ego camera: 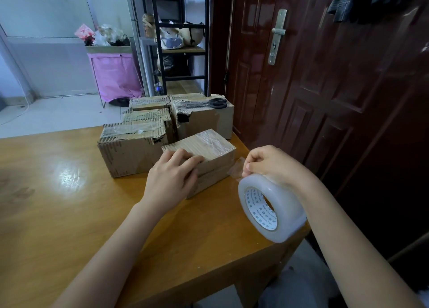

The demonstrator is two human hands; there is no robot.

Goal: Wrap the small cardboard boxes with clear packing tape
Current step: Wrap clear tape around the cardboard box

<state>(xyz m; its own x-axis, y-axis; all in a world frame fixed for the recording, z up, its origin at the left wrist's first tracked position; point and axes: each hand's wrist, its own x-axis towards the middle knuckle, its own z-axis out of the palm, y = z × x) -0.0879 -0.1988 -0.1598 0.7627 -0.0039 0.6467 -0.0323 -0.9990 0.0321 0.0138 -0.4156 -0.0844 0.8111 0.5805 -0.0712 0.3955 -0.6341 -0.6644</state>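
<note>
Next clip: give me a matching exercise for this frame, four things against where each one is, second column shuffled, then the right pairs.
Things:
1. scissors
2. tape roll
3. left hand
4. pink bin

Places:
A. on the floor beyond the table
B. resting on the nearest box
C. on top of the far right box
D. under the right hand, at the table's right edge

Pairs: 1-C, 2-D, 3-B, 4-A

nearest box (210, 152): taped top, table corner | tape roll (271, 209): clear, upright
</note>
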